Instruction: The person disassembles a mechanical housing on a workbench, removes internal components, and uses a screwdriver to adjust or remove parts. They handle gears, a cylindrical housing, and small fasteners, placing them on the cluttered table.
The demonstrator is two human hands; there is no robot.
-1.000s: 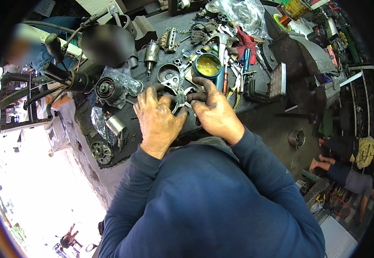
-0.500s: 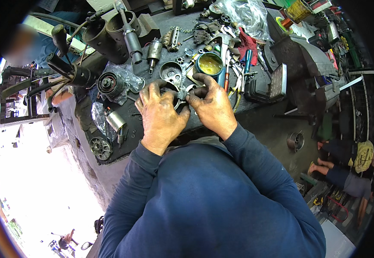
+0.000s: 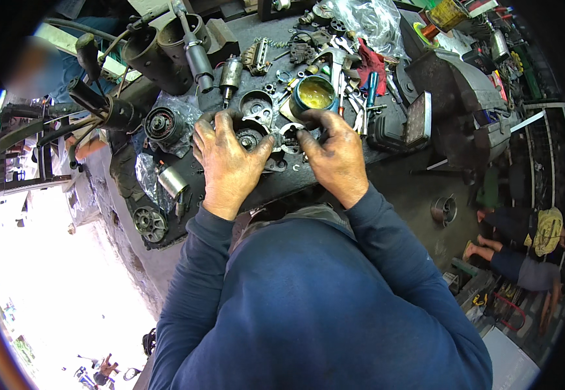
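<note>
A grey metal gear housing [image 3: 256,140] sits between my hands at the bench's near edge, with a round toothed part in its wide opening and a smaller ring-shaped end at its right. My left hand [image 3: 229,166] is closed round its left side, thumb on the rim and fingers curled over the far edge. At the smaller end, the thumb of my right hand [image 3: 337,156] rests on the rim; its other fingers are bent and partly hidden. Just beyond stands an open tub of yellow grease [image 3: 315,95]. Another round metal cover [image 3: 256,104] lies behind the housing.
Wrenches, a hammer [image 3: 337,62] and a red rag [image 3: 371,65] crowd the far right, near a dark open case [image 3: 399,130]. At left are a wound motor part [image 3: 164,127], a silver cylinder [image 3: 172,182] and a vented disc [image 3: 150,224]. Other people are at both sides.
My hands have moved apart, bringing the housing's toothed interior and smaller end into view. My right hand has shifted right, and its thumb and index finger are farther from my left hand.
</note>
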